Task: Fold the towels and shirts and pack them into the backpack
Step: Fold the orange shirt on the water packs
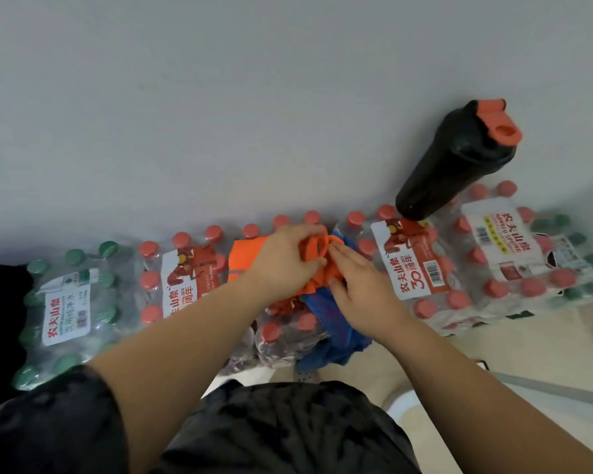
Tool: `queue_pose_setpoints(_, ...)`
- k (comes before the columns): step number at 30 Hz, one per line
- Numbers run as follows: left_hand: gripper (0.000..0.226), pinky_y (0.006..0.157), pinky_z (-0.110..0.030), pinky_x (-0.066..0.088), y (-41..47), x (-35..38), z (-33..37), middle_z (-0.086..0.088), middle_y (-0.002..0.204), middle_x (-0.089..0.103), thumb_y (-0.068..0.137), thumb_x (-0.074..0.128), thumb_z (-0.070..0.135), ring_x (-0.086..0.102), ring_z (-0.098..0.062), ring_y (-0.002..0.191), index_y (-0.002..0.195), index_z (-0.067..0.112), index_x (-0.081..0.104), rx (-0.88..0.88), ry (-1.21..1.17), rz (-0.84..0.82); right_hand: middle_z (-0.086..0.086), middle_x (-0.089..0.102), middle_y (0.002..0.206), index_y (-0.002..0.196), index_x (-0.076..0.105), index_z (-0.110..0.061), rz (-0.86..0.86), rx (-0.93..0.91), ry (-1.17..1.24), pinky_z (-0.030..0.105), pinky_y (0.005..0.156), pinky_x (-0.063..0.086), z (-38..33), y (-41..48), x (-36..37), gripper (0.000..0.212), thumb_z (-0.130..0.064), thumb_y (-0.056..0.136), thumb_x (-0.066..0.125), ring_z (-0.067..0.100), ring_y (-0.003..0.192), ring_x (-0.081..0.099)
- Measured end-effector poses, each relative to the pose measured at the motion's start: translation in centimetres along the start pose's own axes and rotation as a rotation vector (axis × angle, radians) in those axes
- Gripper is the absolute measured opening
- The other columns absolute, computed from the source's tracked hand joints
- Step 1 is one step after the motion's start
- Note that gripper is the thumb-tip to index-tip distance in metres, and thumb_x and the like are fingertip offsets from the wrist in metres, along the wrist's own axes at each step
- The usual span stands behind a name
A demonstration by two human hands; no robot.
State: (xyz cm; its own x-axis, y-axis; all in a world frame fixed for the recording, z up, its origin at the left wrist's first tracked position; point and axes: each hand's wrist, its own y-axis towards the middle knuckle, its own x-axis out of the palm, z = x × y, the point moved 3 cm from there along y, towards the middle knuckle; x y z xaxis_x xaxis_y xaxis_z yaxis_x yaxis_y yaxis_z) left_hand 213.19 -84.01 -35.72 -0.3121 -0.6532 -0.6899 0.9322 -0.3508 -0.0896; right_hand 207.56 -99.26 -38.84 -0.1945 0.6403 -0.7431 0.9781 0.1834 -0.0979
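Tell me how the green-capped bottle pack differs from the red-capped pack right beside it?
The plastic-wrapped pack of green-capped bottles has a mostly white label; the plastic-wrapped pack of red-capped bottles has a red picture on its label. The orange cloth overlaps only the red-capped one. Both hold clear bottles.

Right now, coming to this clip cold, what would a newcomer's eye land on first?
Both hands meet at the middle: the left hand grips a bright orange cloth while the right hand lies on it with straight fingers, a blue cloth beneath. They work on top of shrink-wrapped packs of water bottles lined along the wall. At the right, a black shaker bottle with an orange lid stands on those packs.
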Motion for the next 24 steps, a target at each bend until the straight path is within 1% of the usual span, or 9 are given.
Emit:
queue_pose_setpoints(2, 0.053, 0.098, -0.025, 0.046, -0.5, 0.6, -0.2, -0.001, 0.129, 0.064, 0.088, 0.067, 0.014, 0.064, -0.019, 0.111, 0.139, 0.023, 0.054, -0.036, -0.115, -0.035, 0.001, 0.049, 0.150, 0.156, 0.031, -0.026, 0.008, 0.066, 0.167, 0.027, 0.109, 0.039, 0.8, 0.0, -0.1, 0.062, -0.015, 0.098, 0.049, 0.017, 0.131, 0.050)
queue_pose_setpoints(4, 0.053, 0.088, -0.035, 0.056, -1.0, 0.4, -0.5, 0.002, 0.127, 0.063, 0.092, 0.058, 0.012, 0.069, -0.024, 0.092, 0.141, 0.029, 0.049, -0.063, -0.222, 0.014, -0.002, 0.052, 0.146, 0.157, 0.026, -0.036, 0.003, 0.103, 0.268, 0.035, 0.108, 0.044, 1.3, 0.0, -0.3, 0.064, -0.020, 0.098, 0.047, 0.013, 0.127, 0.053)
queue_pose_setpoints(5, 0.052, 0.085, -0.033, 0.056, -1.4, 0.2, -0.7, 0.003, 0.125, 0.063, 0.092, 0.055, 0.010, 0.069, -0.023, 0.087, 0.139, 0.029, 0.051, -0.049, -0.205, 0.051, -0.005, 0.051, 0.147, 0.156, 0.024, -0.040, -0.004, 0.098, 0.296, 0.035, 0.108, 0.043, 1.4, 0.0, -0.4, 0.064, -0.024, 0.099, 0.047, 0.011, 0.128, 0.052)
queue_pose_setpoints(7, 0.045, 0.090, -0.025, 0.048, -1.9, -0.5, -1.0, 0.000, 0.123, 0.065, 0.091, 0.056, 0.011, 0.065, -0.021, 0.098, 0.134, 0.021, 0.058, 0.053, 0.014, 0.146, -0.009, 0.046, 0.149, 0.154, 0.027, -0.046, -0.011, 0.048, 0.316, 0.027, 0.110, 0.037, 1.0, 0.0, -0.8, 0.059, -0.030, 0.102, 0.050, 0.006, 0.133, 0.045)
queue_pose_setpoints(10, 0.046, 0.102, -0.036, 0.039, -2.4, 0.0, -2.0, -0.007, 0.132, 0.062, 0.088, 0.055, 0.032, 0.058, -0.029, 0.117, 0.130, 0.015, 0.063, 0.229, 0.385, 0.156, -0.011, 0.041, 0.150, 0.146, 0.048, -0.035, -0.007, -0.034, 0.229, 0.015, 0.109, 0.029, 0.3, 0.3, -1.0, 0.046, -0.037, 0.101, 0.055, 0.000, 0.133, 0.037)
queue_pose_setpoints(14, 0.066, 0.122, -0.055, 0.013, -2.7, 2.4, -2.7, 0.002, 0.164, 0.026, 0.097, 0.034, 0.056, 0.019, -0.025, 0.152, 0.154, 0.022, 0.037, 0.168, 0.566, -0.075, -0.009, 0.048, 0.143, 0.141, 0.056, -0.023, 0.054, -0.066, 0.145, 0.025, 0.107, 0.043, 0.3, 0.6, -1.4, 0.048, -0.039, 0.096, 0.062, 0.004, 0.127, 0.046)
queue_pose_setpoints(18, 0.071, 0.120, -0.059, -0.008, -2.7, 4.1, -2.3, 0.014, 0.167, -0.009, 0.098, 0.009, 0.065, -0.017, -0.020, 0.153, 0.160, 0.032, 0.001, 0.102, 0.531, -0.166, -0.009, 0.048, 0.140, 0.135, 0.058, -0.021, 0.057, 0.004, 0.290, 0.038, 0.106, 0.049, 1.7, 0.9, -1.8, 0.055, -0.049, 0.089, 0.063, 0.009, 0.128, 0.052)
queue_pose_setpoints(21, 0.077, 0.117, -0.064, -0.012, -2.8, 5.5, -2.0, 0.014, 0.164, -0.022, 0.091, -0.006, 0.072, -0.026, -0.022, 0.150, 0.157, 0.034, -0.012, 0.048, 0.588, -0.234, -0.008, 0.045, 0.139, 0.135, 0.057, -0.020, 0.065, 0.009, 0.046, 0.038, 0.107, 0.046, 1.9, 0.9, -2.0, 0.052, -0.049, 0.092, 0.059, 0.009, 0.126, 0.049)
queue_pose_setpoints(24, 0.078, 0.116, -0.065, -0.013, -2.7, 6.2, -2.0, 0.011, 0.163, -0.027, 0.090, -0.001, 0.071, -0.028, -0.025, 0.149, 0.157, 0.033, -0.014, 0.007, 0.640, -0.269, 0.001, 0.028, 0.160, 0.152, 0.039, -0.017, 0.075, -0.030, -0.241, 0.044, 0.121, 0.029, 0.9, 0.8, -2.1, 0.068, -0.058, 0.097, 0.042, 0.022, 0.146, 0.029)
